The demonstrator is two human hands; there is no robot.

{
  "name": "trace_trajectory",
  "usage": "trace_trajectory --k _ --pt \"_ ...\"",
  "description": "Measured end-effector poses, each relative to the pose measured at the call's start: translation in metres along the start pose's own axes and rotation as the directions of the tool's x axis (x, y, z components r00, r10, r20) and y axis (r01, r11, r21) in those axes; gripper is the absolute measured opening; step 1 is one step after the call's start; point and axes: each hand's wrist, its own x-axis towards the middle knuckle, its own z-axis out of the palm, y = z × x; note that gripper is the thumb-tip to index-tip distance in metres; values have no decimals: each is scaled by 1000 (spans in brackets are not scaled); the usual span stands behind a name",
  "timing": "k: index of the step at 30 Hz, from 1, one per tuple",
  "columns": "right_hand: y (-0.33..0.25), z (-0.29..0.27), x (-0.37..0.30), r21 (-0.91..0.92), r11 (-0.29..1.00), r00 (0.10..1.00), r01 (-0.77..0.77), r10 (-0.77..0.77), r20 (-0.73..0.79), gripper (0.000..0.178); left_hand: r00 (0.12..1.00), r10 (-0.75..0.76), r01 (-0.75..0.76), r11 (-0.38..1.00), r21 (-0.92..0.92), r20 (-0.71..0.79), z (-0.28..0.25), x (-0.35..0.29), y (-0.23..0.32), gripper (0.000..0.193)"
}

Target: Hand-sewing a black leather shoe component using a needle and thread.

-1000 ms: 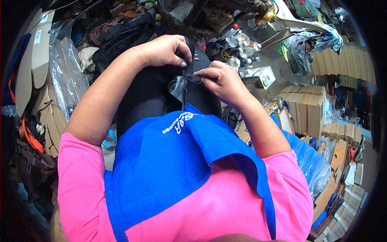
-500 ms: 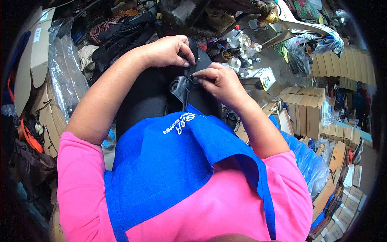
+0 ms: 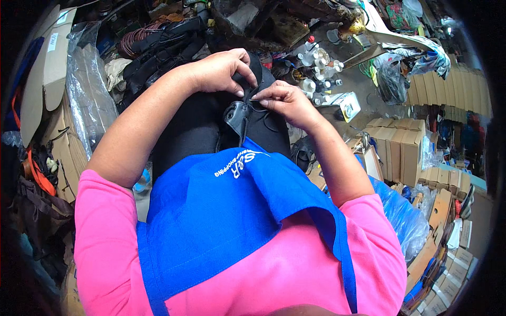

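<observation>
Black piece (image 3: 236, 117) lies near blue apron (image 3: 211, 210), bottles (image 3: 308, 85) beyond.

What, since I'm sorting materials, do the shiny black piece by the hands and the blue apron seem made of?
Shiny black piece: probably leather or imitation leather, smooth, semi-glossy, judging by its pale highlights. Blue apron: matte cloth, by its soft folds and stitched edge; the fibre can't be told.

A glossy black, leather-like piece (image 3: 236, 117) lies bent and slanted over the lap (image 3: 184, 131).
</observation>
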Motion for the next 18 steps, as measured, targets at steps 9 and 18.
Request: trace_trajectory --k 9,18 --pt "-14 18 -7 -367 902 931 229 -313 -188 15 936 -158 251 927 280 -316 -6 -43 27 86" --pt "-23 31 -28 -525 835 940 166 -295 -170 31 665 -298 665 653 362 -684 -48 -132 -30 18"
